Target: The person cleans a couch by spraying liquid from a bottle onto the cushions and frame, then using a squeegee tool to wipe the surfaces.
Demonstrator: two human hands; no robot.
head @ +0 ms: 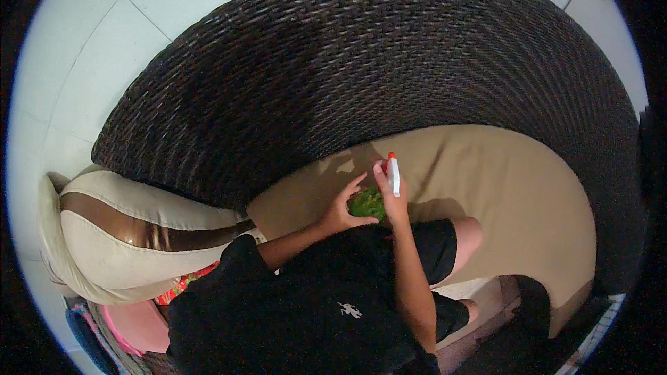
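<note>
My left hand [345, 203] curls around a small clump of green foliage [369, 204], thumb and fingers on either side of it. Whether a pot or stem lies beneath the leaves is hidden. Just to the right, my right hand [388, 187] is wrapped around a spray bottle, whose white trigger head [394, 177] with an orange-red nozzle tip [392, 155] rises from the grip. The nozzle points away from my body, and the bottle's body is hidden. Both hands are in front of my lap, above a tan seat cushion [500, 192].
A high, curved dark wicker backrest [385, 52] wraps around the cushion. At left lie a cream pillow with a shiny brown band [120, 224] and, lower, a pink item [140, 325] beside folded fabric. White tiles [99, 52] extend beyond the wicker.
</note>
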